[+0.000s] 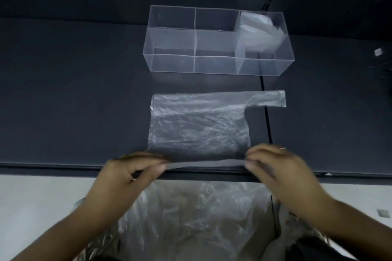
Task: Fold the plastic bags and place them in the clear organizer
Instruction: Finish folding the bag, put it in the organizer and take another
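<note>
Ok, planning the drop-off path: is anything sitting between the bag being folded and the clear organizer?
Nothing visible does. Only bare table separates the plastic bag from the clear organizer. Its right compartment already holds bags; the others look free.

Left hand, right hand blurred — near corners of plastic bag hidden.
</note>
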`<state>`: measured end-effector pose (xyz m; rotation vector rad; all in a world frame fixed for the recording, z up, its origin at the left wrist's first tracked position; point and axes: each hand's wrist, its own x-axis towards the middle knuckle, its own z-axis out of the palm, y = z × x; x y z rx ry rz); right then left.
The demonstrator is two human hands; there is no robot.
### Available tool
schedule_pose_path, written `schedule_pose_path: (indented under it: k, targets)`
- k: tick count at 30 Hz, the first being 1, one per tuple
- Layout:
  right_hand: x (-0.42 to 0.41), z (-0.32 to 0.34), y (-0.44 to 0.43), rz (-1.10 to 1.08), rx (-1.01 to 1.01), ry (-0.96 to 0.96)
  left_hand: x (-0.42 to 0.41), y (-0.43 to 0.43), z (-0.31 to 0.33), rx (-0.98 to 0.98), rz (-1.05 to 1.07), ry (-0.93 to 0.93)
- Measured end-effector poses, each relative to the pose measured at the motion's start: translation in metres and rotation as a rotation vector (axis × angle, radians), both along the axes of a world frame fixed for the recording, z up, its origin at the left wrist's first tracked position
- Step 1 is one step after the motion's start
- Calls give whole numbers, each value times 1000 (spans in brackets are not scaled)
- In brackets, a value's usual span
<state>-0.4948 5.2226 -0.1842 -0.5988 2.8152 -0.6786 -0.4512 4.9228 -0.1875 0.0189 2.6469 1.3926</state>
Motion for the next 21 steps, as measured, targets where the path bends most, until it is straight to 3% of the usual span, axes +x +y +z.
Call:
schedule_pose_path:
  k: [3,8,11,14,18,21]
  targets:
    - [-17,28,32,-145,-125,-309,-12,-17,14,177,73,-178]
    - [-58,35,66,-304,-288,-382,-51,-32,21,217,172,-238]
    - [-82,14,64,-437,-378,-420,-75,-35,5,123,237,-222]
    - [-100,-11,56,-522,-339,-370,-88,-37,-16,51,327,-195]
    - [-114,-28,48,-579,-271,-265,-94,-32,-30,-221,350,-150]
    - [-117,-32,46,-573,-210,-229,-85,-22,-32,-499,367,156]
